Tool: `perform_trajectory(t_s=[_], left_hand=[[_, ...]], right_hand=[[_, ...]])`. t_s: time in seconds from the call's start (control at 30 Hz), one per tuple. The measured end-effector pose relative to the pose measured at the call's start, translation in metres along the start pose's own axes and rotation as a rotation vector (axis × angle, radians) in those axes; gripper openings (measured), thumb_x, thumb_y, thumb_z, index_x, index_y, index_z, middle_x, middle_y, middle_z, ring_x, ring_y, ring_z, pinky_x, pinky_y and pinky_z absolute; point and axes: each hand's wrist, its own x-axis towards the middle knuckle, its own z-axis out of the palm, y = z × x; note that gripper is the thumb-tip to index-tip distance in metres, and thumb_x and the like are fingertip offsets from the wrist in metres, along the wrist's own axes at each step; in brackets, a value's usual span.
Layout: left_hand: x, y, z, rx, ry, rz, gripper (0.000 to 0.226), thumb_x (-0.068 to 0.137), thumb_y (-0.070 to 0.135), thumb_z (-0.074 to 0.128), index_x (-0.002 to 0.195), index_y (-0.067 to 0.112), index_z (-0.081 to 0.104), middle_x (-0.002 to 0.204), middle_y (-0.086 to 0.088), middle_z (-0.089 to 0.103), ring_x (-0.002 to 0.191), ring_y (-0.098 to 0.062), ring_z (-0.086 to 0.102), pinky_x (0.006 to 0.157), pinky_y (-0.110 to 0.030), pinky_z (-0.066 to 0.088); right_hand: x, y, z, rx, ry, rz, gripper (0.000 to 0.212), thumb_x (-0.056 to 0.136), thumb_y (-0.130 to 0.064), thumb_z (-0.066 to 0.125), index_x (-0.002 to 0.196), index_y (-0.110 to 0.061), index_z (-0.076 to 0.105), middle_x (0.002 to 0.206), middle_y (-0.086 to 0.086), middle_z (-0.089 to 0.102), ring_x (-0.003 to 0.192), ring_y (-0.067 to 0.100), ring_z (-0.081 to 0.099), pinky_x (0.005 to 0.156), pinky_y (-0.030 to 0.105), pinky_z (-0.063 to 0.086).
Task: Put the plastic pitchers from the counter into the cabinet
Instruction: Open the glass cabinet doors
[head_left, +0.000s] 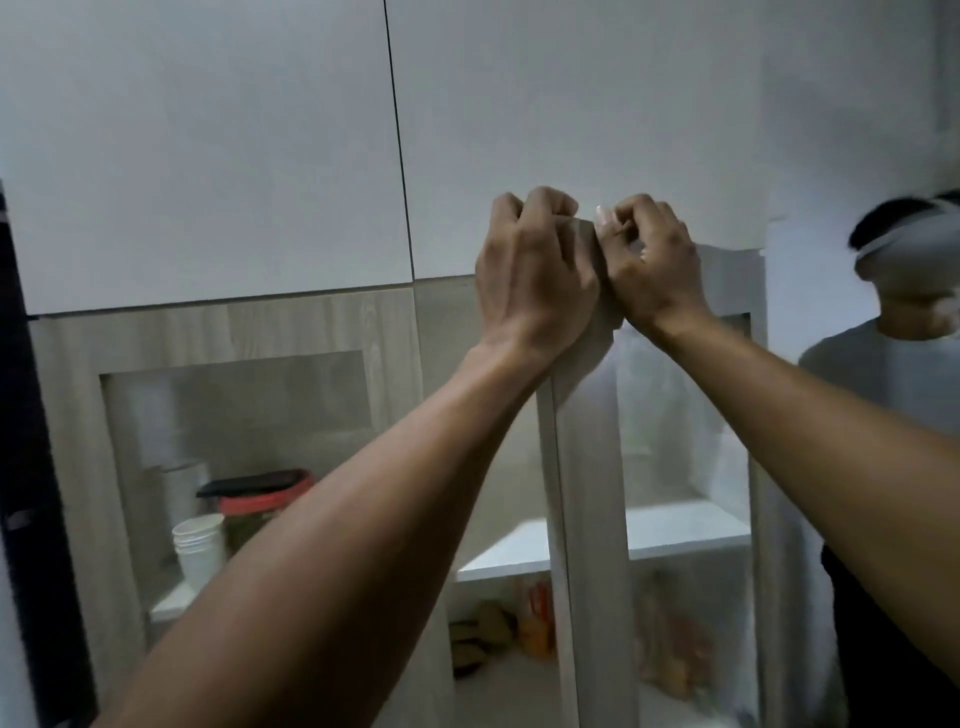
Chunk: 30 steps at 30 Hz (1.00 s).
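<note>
No plastic pitcher shows in this view. A tall cabinet door (592, 493) with a pale wood frame and a glass pane stands ajar, its edge turned toward me. My left hand (535, 260) and my right hand (649, 265) are both raised and curled around the top corner of that door, knuckles nearly touching. Behind the door the cabinet is open, with a white shelf (685, 525) inside that looks bare where I can see it.
The neighbouring glass door (234, 415) is closed; behind it stand stacked white cups (200, 551) and a red-lidded jar (260, 506). Food packets (498, 634) lie on a lower shelf. White upper cabinet doors (208, 156) hang overhead. A person (893, 374) stands close at the right.
</note>
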Motion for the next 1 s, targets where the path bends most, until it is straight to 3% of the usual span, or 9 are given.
perform_trajectory(t_s=[0.13,0.27,0.37,0.5,0.6,0.7,0.77,0.87,1.0], left_hand=[[-0.014,0.069,0.003,-0.196,0.077,-0.015,0.021,0.091,0.022,0.058,0.104,0.01,0.068,0.096,-0.007,0.067,0.075,-0.011,0.052,0.062,-0.008,0.034],[-0.036,0.14,0.021,-0.444,0.091,-0.052,0.024,0.095,0.027,0.054,0.097,0.008,0.07,0.092,-0.007,0.069,0.077,-0.01,0.059,0.062,-0.007,0.039],[-0.06,0.191,0.046,-0.561,0.001,-0.108,0.031,0.097,0.025,0.045,0.102,0.008,0.071,0.094,-0.008,0.07,0.079,-0.013,0.06,0.064,-0.01,0.041],[-0.11,0.247,0.089,-0.599,-0.267,-0.048,0.043,0.1,0.024,0.041,0.136,0.009,0.061,0.13,-0.013,0.064,0.115,-0.023,0.061,0.094,-0.028,0.05],[-0.144,0.285,0.127,-0.538,-0.508,0.007,0.055,0.103,0.038,0.035,0.156,0.021,0.035,0.16,-0.004,0.04,0.145,-0.023,0.039,0.116,-0.046,0.039],[-0.163,0.313,0.163,-0.472,-0.682,0.058,0.059,0.105,0.046,0.03,0.161,0.03,0.018,0.169,0.001,0.02,0.156,-0.021,0.019,0.125,-0.047,0.02],[-0.172,0.326,0.187,-0.435,-0.772,0.112,0.061,0.104,0.048,0.029,0.161,0.033,0.012,0.171,0.0,0.012,0.157,-0.024,0.012,0.125,-0.047,0.015],[-0.182,0.338,0.222,-0.365,-0.872,0.21,0.064,0.102,0.047,0.032,0.161,0.035,0.007,0.172,-0.001,0.004,0.157,-0.031,0.009,0.124,-0.053,0.017],[-0.194,0.342,0.268,-0.284,-0.95,0.367,0.069,0.101,0.043,0.038,0.161,0.031,0.006,0.172,-0.005,-0.003,0.157,-0.036,0.004,0.124,-0.053,0.011]], right_hand=[[-0.006,-0.004,-0.062,0.15,-0.004,0.101,0.05,0.091,-0.061,0.035,0.096,-0.017,0.057,0.102,0.006,0.06,0.096,0.023,0.058,0.09,0.049,0.049],[-0.01,0.005,-0.141,0.366,-0.069,0.259,0.057,0.086,-0.07,0.044,0.108,-0.023,0.066,0.112,0.007,0.07,0.106,0.026,0.066,0.097,0.054,0.053],[-0.009,0.007,-0.211,0.525,-0.126,0.342,0.052,0.082,-0.069,0.056,0.092,-0.019,0.068,0.093,0.006,0.069,0.091,0.024,0.068,0.091,0.046,0.055],[-0.015,0.014,-0.304,0.618,-0.095,0.429,0.055,0.091,-0.067,0.042,0.093,-0.014,0.06,0.084,0.006,0.057,0.074,0.019,0.06,0.069,0.031,0.049],[-0.02,0.031,-0.361,0.42,-0.012,0.443,0.056,0.08,-0.07,0.052,0.106,-0.021,0.06,0.102,0.004,0.059,0.097,0.021,0.062,0.086,0.036,0.048],[-0.03,0.053,-0.402,-0.02,0.091,0.357,0.041,0.091,-0.047,0.051,0.117,-0.016,0.058,0.109,0.008,0.063,0.097,0.016,0.059,0.087,0.035,0.046],[-0.042,0.077,-0.424,-0.289,0.095,0.343,0.045,0.098,-0.035,0.048,0.139,-0.017,0.046,0.134,0.007,0.06,0.115,0.018,0.057,0.099,0.04,0.047],[-0.062,0.113,-0.447,-0.564,0.016,0.357,0.068,0.099,-0.036,0.046,0.158,-0.023,0.017,0.165,0.004,0.029,0.147,0.03,0.035,0.118,0.05,0.034],[-0.081,0.147,-0.462,-0.892,-0.1,0.387,0.075,0.103,-0.031,0.044,0.161,-0.017,-0.002,0.171,0.002,-0.01,0.157,0.028,0.005,0.123,0.049,0.02]])
